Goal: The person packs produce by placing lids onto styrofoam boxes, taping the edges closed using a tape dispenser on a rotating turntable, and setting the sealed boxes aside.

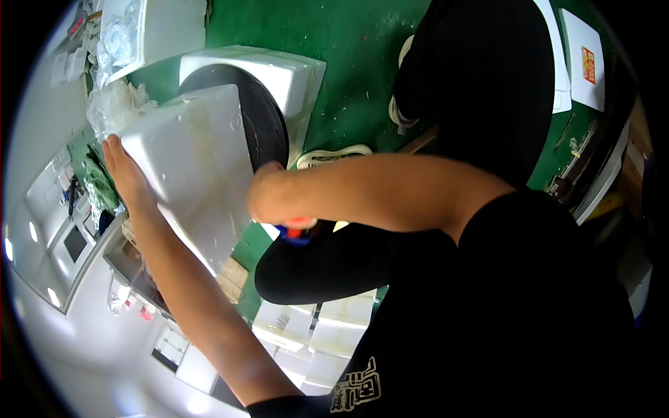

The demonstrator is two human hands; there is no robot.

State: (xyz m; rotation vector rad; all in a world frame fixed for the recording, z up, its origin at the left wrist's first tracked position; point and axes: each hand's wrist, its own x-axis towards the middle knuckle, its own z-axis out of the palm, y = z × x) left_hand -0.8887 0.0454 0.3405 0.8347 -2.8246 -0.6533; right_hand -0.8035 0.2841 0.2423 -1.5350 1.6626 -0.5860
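Note:
A white foam box (188, 153) with yellowish tape strips on its face sits tilted over a round black disc-like surface (268, 125). My left hand (127, 174) lies against the box's far-left side, fingers stretched out near its corner. On the opposite side, my right hand (268, 196) is closed beside the box's edge. Under that wrist shows a blurred red and blue object (300, 230), which seems to be in the right hand; its kind is unclear. The right hand's fingers are mostly hidden.
Another white foam box (300, 76) lies behind the disc on the green floor (362, 63). Clear plastic bags (115, 104) gather at upper left. Several white boxes (313, 334) stand below my bent leg (320, 268). White panels (582, 63) lie at upper right.

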